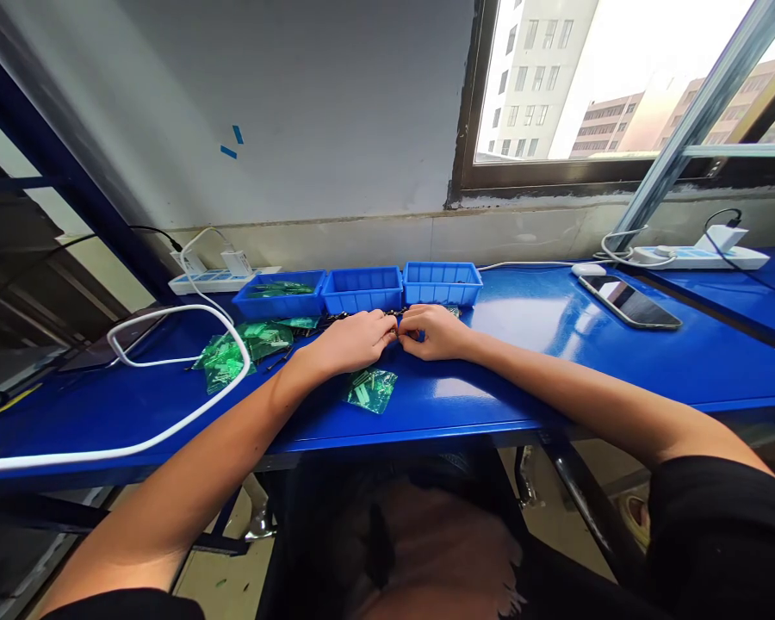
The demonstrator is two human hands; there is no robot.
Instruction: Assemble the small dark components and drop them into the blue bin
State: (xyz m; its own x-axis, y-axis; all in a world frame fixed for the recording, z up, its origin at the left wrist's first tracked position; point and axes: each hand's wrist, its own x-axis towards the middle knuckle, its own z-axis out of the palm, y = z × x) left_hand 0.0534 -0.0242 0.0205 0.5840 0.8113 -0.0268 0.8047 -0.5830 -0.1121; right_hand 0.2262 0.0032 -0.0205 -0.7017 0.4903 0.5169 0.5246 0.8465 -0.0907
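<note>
My left hand (356,338) and my right hand (434,332) meet over the blue table, fingertips pinched close together. Between them is something small and dark that I cannot make out. Just below my left hand lies a green clear bag (372,390) with pale slim pieces inside. More green bags (263,337) are heaped to the left of that hand. Small dark pieces (323,322) lie behind my left hand, in front of the bins, partly hidden by it.
Three blue bins stand along the wall: a left bin (277,307) with green bags, a middle bin (362,301) and a right bin (444,294). A phone (629,301) lies right. Power strips (703,257) sit at the back. A thick white cable (161,437) loops at left.
</note>
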